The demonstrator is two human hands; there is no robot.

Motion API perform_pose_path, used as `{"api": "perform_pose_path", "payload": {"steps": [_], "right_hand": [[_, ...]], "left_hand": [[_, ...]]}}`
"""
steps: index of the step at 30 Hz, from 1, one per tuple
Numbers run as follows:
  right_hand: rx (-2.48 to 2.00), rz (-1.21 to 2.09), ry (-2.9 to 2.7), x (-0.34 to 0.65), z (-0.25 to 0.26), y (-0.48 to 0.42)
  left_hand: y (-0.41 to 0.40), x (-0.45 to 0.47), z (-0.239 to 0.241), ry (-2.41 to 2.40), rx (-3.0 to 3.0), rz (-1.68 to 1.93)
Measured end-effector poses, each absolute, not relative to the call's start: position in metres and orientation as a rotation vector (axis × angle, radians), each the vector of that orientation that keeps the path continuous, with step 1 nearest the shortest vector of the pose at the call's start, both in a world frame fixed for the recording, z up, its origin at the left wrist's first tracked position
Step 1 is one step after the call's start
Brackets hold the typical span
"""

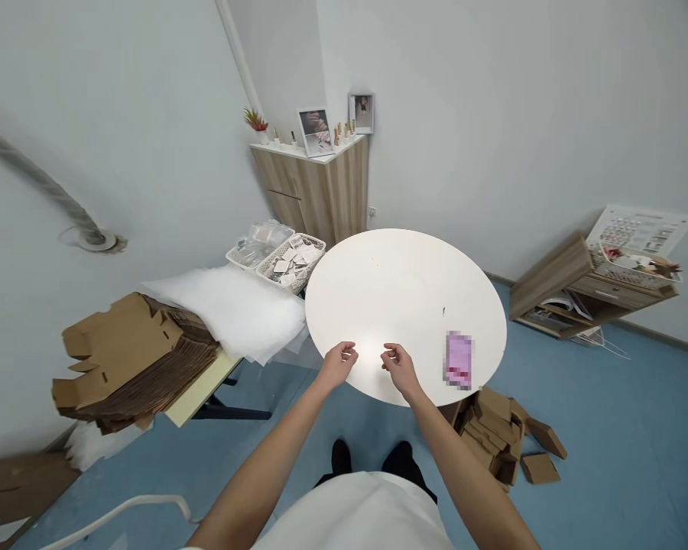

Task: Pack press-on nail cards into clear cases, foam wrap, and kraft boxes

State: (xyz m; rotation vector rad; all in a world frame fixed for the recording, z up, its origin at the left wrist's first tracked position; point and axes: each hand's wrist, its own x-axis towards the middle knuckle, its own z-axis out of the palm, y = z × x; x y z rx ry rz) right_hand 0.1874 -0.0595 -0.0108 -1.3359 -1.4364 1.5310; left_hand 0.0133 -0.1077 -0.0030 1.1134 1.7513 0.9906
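Note:
Both my hands hover over the near edge of a round white table (404, 290). My left hand (339, 362) has its fingers loosely curled, and nothing shows in it. My right hand (398, 365) is a little to its right, fingers also curled in a loose pinch, with nothing visible between them. The two hands are a short gap apart. A pink blurred flat object (459, 360) lies on the table to the right of my right hand.
A stack of flat cardboard boxes (129, 359) and white padding (229, 305) sit on a side table at left, with two white baskets (278, 256) behind. Small folded cartons (501, 431) lie on the blue floor at right. A wooden cabinet (321, 187) stands in the corner, a low shelf (585, 286) at right.

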Motion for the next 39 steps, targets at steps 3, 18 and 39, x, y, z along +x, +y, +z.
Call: {"api": "perform_pose_path", "payload": {"steps": [3,18,39], "right_hand": [[-1.342,1.593,-1.554,0.152,-0.01,-0.05],[-1.183,1.715,-1.847,-0.009,-0.029,0.054],[-1.496,1.773,-1.639,-0.268,-0.108,0.174]], "left_hand": [[-0.101,-0.024,-0.005,1.807,1.123,1.005],[-0.053,-0.17,-0.011,2.349,1.108,0.822],[0.12,-0.38,-0.096,2.145,0.953,0.74]]}}
